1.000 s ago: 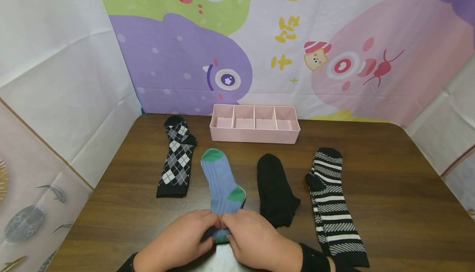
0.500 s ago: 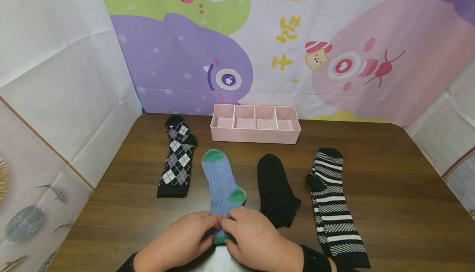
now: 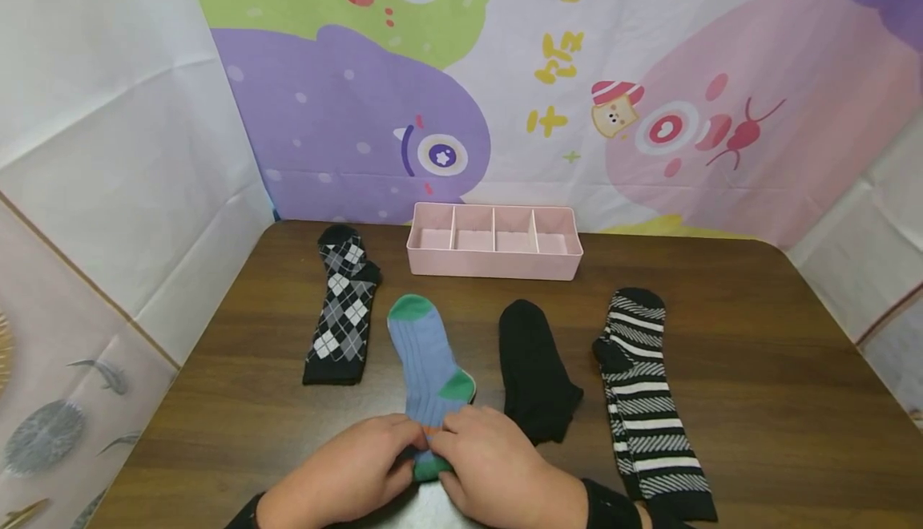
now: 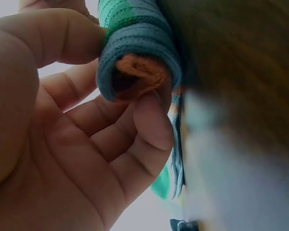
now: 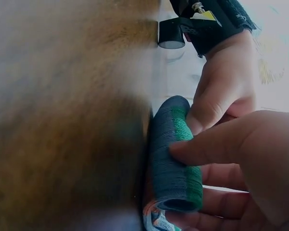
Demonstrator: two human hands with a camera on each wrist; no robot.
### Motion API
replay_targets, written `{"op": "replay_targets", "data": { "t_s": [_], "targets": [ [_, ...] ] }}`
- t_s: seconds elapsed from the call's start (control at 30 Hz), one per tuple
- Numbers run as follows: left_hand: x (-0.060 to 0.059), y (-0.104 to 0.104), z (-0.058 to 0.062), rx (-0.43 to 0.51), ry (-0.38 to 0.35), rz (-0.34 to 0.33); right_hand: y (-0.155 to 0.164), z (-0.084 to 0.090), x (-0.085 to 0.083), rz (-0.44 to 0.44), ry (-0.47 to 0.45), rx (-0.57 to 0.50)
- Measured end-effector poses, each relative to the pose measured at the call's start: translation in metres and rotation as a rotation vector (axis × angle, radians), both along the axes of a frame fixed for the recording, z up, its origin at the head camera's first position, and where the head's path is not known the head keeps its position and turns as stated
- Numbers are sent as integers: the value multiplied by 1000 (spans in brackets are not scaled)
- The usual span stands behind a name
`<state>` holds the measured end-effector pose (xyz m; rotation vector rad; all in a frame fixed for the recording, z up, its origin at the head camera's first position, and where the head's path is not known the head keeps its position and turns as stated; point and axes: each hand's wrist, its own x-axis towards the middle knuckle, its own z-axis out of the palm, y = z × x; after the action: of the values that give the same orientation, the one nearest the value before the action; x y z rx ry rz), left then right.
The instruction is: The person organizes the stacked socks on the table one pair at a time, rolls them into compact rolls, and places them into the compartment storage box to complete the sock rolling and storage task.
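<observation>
A blue ribbed sock (image 3: pixel 429 365) with green toe and heel lies on the brown table (image 3: pixel 757 369), its cuff end rolled up near the front edge. My left hand (image 3: pixel 353 469) and right hand (image 3: pixel 497 465) both grip that roll (image 3: pixel 427 465) from either side. The left wrist view shows the roll's end (image 4: pixel 137 62), blue outside and orange inside, pinched between thumb and fingers. In the right wrist view, the rolled cuff (image 5: pixel 176 159) with its green band sits under my thumb, fingers curled beneath.
An argyle black sock (image 3: pixel 342 312) lies left of the blue one, a plain black sock (image 3: pixel 534 369) right of it, and a black-and-white striped sock (image 3: pixel 645 397) farther right. A pink divided tray (image 3: pixel 495 264) stands at the back. Cloth walls surround the table.
The roll has grown slightly; both hands have crept a little forward along the blue sock, whose toe end has shifted slightly left.
</observation>
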<state>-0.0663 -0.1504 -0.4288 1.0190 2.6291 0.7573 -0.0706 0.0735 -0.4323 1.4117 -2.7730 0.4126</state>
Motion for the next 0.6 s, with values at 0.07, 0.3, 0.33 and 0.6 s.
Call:
{"op": "replay_targets", "data": {
  "t_s": [0.07,0.3,0.33,0.6],
  "targets": [
    [0,0,1,0,-12,3,0,0,-1,-6,-24,3],
    [0,-4,1,-35,5,-50,-1,0,-2,-36,-176,14],
    [0,-4,1,-38,17,-54,-1,0,-3,-42,-199,8],
    [-3,-2,2,-30,-108,-6,-1,0,-6,-113,-357,-46]
  ]
}}
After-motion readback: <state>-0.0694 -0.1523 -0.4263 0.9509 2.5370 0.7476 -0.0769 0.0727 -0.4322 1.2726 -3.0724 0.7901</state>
